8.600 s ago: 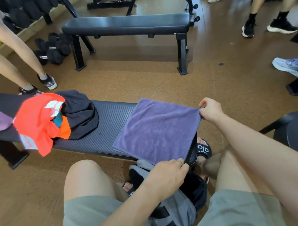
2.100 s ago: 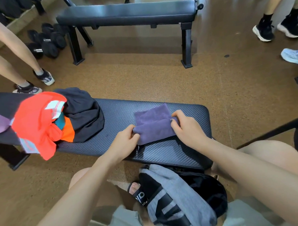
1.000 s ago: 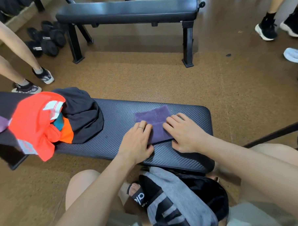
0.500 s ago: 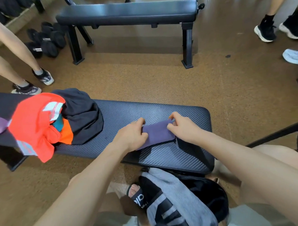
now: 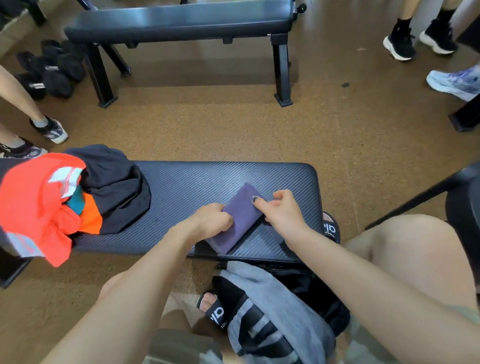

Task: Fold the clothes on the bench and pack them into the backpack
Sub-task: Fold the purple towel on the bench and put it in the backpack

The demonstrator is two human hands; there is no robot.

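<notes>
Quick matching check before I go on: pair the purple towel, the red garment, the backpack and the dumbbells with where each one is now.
Things:
1. purple towel
2. red garment
3. backpack
4. dumbbells

Places:
A. floor, far left by the second bench
B. near bench's right part, held by both hands
C. floor between the person's knees
D. left end of the near bench, on the clothes pile

Pairs: 1-B, 2-D, 3-C, 4-A

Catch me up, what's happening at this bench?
A seated person is folding a purple towel on the near bench. The left hand grips its left edge; the right hand pinches the right side. Towel is already a small folded bundle. A pile of clothes waits unfolded at the left; the backpack sits below, between the knees.
</notes>
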